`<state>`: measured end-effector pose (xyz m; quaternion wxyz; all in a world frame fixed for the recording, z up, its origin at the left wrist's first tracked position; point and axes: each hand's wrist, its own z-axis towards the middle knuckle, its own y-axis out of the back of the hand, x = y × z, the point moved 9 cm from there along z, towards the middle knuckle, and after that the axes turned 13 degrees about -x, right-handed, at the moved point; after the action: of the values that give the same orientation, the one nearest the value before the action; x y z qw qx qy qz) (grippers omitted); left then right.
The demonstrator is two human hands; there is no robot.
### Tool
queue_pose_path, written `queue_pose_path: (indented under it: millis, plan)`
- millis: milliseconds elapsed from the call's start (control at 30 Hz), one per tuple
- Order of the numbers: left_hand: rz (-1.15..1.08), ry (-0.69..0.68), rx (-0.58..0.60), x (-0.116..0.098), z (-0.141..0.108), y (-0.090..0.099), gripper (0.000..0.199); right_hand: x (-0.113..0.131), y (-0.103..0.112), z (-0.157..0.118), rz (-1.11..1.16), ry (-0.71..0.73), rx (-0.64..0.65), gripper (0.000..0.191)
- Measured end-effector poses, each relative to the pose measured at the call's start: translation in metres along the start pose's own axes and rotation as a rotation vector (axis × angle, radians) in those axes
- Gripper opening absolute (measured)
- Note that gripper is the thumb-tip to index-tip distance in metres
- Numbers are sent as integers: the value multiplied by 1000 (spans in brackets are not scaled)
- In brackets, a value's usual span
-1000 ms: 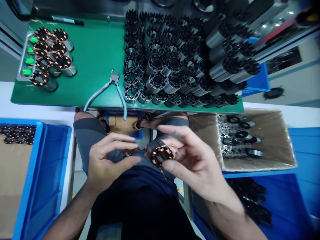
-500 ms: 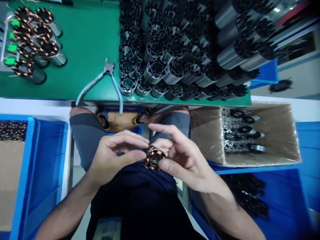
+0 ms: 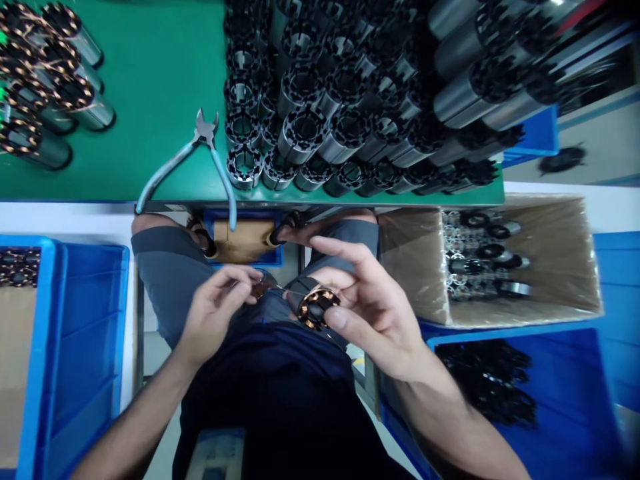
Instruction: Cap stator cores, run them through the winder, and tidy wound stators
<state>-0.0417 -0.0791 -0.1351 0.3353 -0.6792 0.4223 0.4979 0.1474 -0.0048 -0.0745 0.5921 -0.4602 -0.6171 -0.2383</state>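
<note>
A copper-wound cylinder [image 3: 313, 307] is held in my right hand [image 3: 380, 313], with the thumb on its near rim and the fingers behind it. Its ring of copper coils faces up towards me. To its left, my left hand [image 3: 215, 307] is closed, thumb against the fingers, and a thin copper wire runs from the cylinder towards it. Whether the fingertips pinch the wire end is too small to tell. Both hands are above my lap, below the edge of the green table [image 3: 165, 80].
Cutting pliers [image 3: 205, 133] lie open at the table's front edge. Bare metal cylinders [image 3: 305, 133] stand in rows, with wound ones [image 3: 83, 97] at the left. A lined box [image 3: 525, 313] and a blue bin [image 3: 565, 373] are at the right, another blue bin [image 3: 90, 320] at the left.
My left hand has moved left, away from the cylinder, and its fingers have closed together. The cylinder has tilted slightly in my right hand. The view has shifted a little.
</note>
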Motion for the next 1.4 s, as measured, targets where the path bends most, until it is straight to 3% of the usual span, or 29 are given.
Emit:
queue_pose_path:
  millis: [33, 133, 200, 300, 400, 467, 567, 667, 767, 867, 1000, 1167, 1267, 1333, 1400]
  plan:
    - [57, -140, -21, -19, 1, 5, 31, 0, -1, 1, -32, -2, -4, 64]
    - [296, -586, 36, -81, -11, -3, 80, 1, -7, 4, -102, 3, 21, 66]
    - [431, -718, 104, -103, -19, -17, 84, 2, -13, 5, -102, 2, 65, 66]
    - [457, -706, 159, -108, -22, -27, 76, 6, -18, 5, -149, 8, 125, 67]
    - [445, -686, 158, -102, -21, -30, 80, 17, -12, 10, -323, 126, 73, 63]
    - [456, -704, 137, -100, -21, -31, 74, 30, -4, 13, -435, 276, -34, 42]
    - [460, -774, 97, -104, -24, -34, 46, 38, 4, 13, -419, 428, -163, 8]
    - [438, -792, -5, -112, -23, -32, 28, 33, 19, 13, -291, 422, -335, 6]
    - [446, -767, -121, -115, -18, -25, 33, 33, 37, 9, -177, 442, -546, 16]
    - [450, -746, -186, -116, -14, -19, 34, 41, 23, 4, -286, 548, -465, 13]
    - [479, -769, -166, -117, -12, -24, 29, 45, 2, -1, -422, 616, -320, 21]
    - [484, -754, -131, -112, -8, -30, 35, 55, 9, 0, -562, 680, -331, 23]
    - [436, -749, -92, -106, -7, -31, 25, 65, 26, -4, -562, 711, -471, 13]
    - [425, -787, -112, -106, -9, -30, 24, 62, 34, -6, -471, 654, -539, 4]
    - [472, -835, -141, -106, -12, -30, 28, 48, 29, -3, -382, 525, -482, 13]
